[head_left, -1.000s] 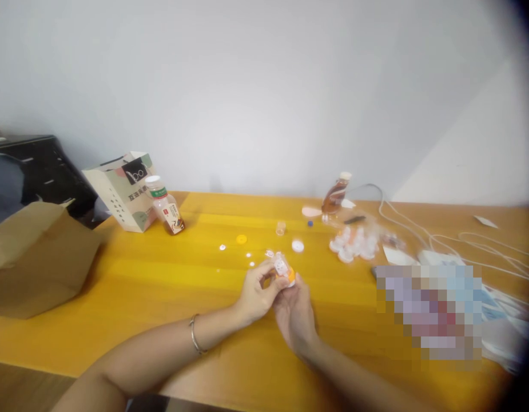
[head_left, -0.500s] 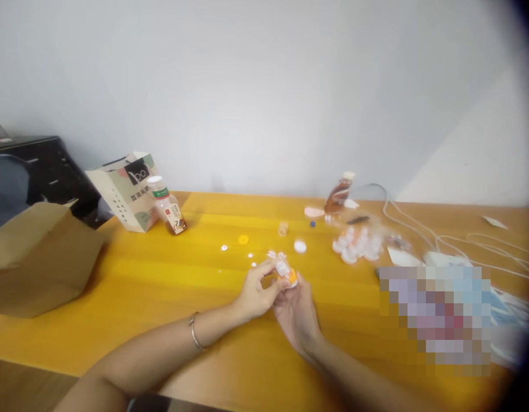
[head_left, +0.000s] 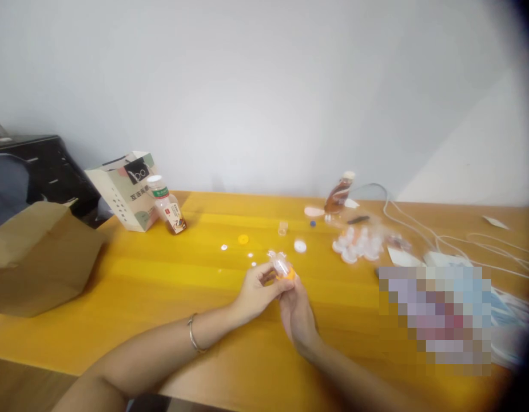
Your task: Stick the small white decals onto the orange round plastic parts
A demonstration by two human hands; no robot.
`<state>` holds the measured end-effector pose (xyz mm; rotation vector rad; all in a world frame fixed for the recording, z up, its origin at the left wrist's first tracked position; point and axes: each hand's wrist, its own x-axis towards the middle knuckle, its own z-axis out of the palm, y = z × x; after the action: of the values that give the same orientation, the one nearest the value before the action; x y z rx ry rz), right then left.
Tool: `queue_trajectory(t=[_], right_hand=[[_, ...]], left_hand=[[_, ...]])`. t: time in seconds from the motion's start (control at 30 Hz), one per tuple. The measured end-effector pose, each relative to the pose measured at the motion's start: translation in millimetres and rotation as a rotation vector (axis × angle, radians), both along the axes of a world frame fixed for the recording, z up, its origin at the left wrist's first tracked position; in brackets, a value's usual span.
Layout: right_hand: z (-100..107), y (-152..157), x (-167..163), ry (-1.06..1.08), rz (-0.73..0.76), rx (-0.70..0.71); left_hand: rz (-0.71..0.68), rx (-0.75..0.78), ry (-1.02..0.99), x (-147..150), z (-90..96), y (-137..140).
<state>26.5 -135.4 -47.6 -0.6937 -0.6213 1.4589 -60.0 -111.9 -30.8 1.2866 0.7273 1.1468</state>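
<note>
I have the left hand (head_left: 256, 290) pinched, thumb and fingers together, on a small clear plastic container with an orange base (head_left: 283, 267), its clear end jutting past the grip. The right hand (head_left: 298, 317) closes on the base from the right, above the yellow-brown wooden table (head_left: 195, 297).

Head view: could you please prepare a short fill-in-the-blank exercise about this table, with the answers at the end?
1. The left hand and right hand together hold a small clear piece with an ____ part.
2. A bracelet circles the ____ forearm.
3. The bottle beside the printed bag has a ____ cap.
4. The blue disc lies to the ____ of the yellow disc in the picture.

Missing words: orange; left; white; right.
</note>
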Motion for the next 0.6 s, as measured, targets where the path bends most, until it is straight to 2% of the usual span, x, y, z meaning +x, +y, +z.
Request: queue_trajectory(t=[0.27,0.6], right_hand=[[4.4,-6.0,-3.3,0.067,0.029,-0.049],[10.7,-6.9,-4.5,0.108,-0.001,-0.084]], left_hand=[[0.03,-0.036,-0.066,4.5,-1.5,-14.4],[0.027,-0.07,-0.086,8.7,-7.1,-12.5]])
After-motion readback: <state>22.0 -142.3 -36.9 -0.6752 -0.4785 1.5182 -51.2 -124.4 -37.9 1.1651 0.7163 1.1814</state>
